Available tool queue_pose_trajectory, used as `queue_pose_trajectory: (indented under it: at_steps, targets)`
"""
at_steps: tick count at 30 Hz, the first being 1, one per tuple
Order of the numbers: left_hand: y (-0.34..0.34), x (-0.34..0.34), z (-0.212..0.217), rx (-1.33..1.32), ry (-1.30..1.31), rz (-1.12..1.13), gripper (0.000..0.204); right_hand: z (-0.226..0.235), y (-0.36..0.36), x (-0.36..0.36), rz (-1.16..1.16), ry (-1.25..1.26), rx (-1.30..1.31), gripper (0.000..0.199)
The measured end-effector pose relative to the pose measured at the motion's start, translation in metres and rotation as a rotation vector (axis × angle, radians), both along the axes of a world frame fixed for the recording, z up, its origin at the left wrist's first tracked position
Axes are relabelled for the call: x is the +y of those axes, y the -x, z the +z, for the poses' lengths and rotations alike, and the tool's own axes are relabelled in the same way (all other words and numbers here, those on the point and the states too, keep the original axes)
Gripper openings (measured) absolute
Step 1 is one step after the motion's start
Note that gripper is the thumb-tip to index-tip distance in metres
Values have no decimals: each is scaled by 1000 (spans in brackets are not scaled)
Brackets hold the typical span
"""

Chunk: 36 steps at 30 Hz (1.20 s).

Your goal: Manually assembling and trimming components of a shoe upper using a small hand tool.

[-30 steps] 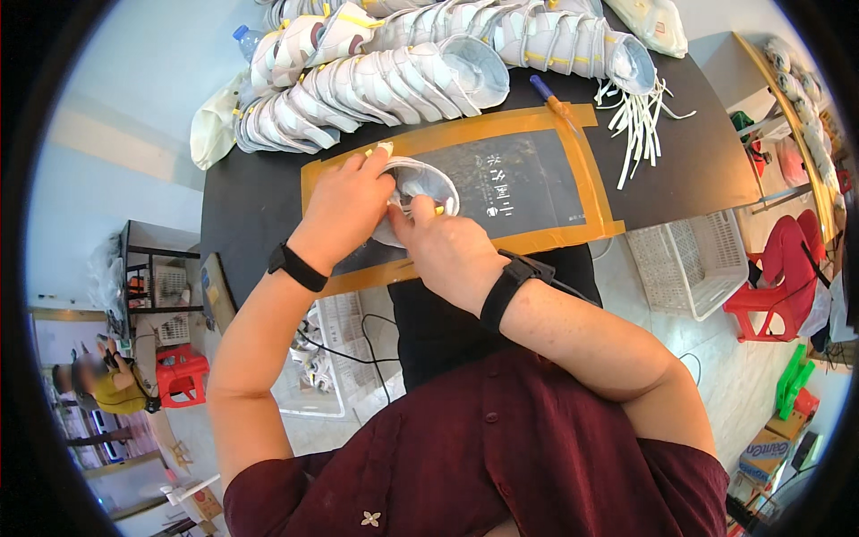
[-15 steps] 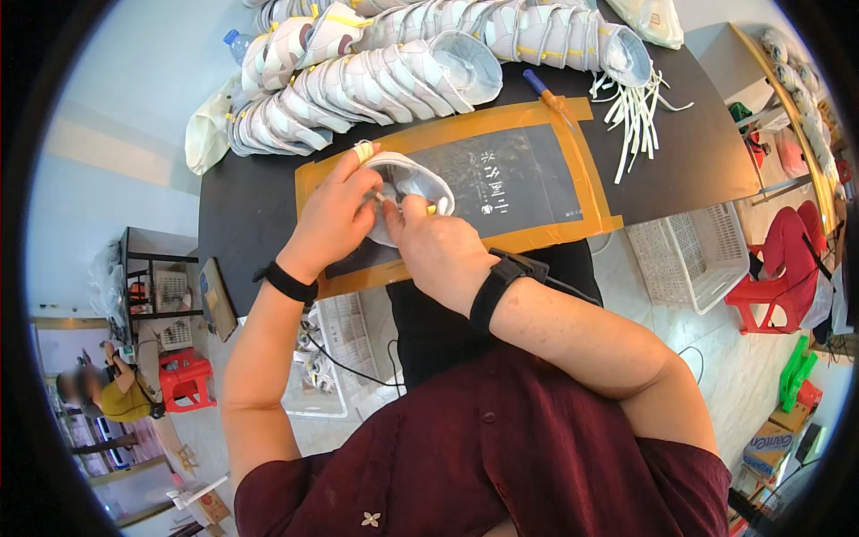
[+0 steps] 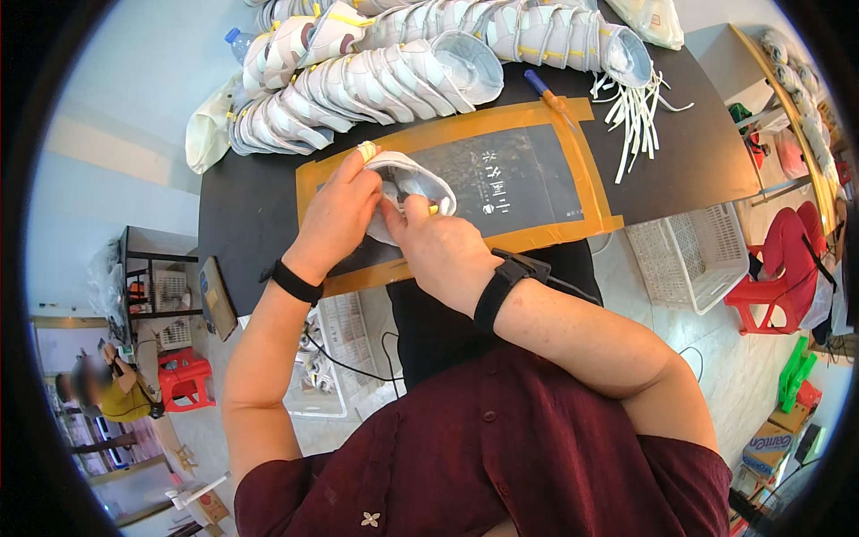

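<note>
A pale grey-white shoe upper (image 3: 428, 179) with a padded rim stands on the dark board, its opening towards me. My left hand (image 3: 333, 222) grips its left side, thumb bent inward and a pale yellowish wrap around one fingertip. At the near right edge, my right hand (image 3: 445, 258) is closed on the upper, with its thumb and forefinger reaching into the opening. A bit of yellow shows beside that forefinger. The fingertips are partly hidden inside the shoe upper, so any small thing pinched there cannot be made out.
Beneath my hands lies a dark board (image 3: 537, 170) edged with brown tape. Nested rows of shoe uppers (image 3: 358, 85) fill the table's far side. An awl-like tool with a blue handle (image 3: 537, 82) and white laces (image 3: 631, 125) lie right. A white basket (image 3: 689, 255) stands below right.
My left hand has turned slightly, its thumb now closer to the upper's wall. A small pale piece seen between the fingertips before no longer shows. My right hand has hardly moved.
</note>
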<state>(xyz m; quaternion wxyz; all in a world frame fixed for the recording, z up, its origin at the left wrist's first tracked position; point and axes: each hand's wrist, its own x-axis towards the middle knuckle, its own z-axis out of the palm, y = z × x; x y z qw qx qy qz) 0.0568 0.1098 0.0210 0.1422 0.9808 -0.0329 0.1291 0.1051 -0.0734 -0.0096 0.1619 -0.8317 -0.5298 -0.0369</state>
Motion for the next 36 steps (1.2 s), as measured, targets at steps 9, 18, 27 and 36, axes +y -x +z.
queue_pose_trajectory:
  at_steps: [9, 18, 27, 36]
  targets:
    - [-4, 1, -1, 8, 54, 9, 8, 2, 0, 2, -30, 62, -57, 59]
    - [-5, 3, 7, 63, 65, -27, 12, -4, 1, 10, -70, 20, -41, 49]
    - [-9, -4, 6, -6, -383, -31, 14, 6, -1, 11, -60, 21, -31, 40]
    - [-12, 5, 12, -73, -300, -98, 11, 17, -19, 7, 57, -6, 216, 28]
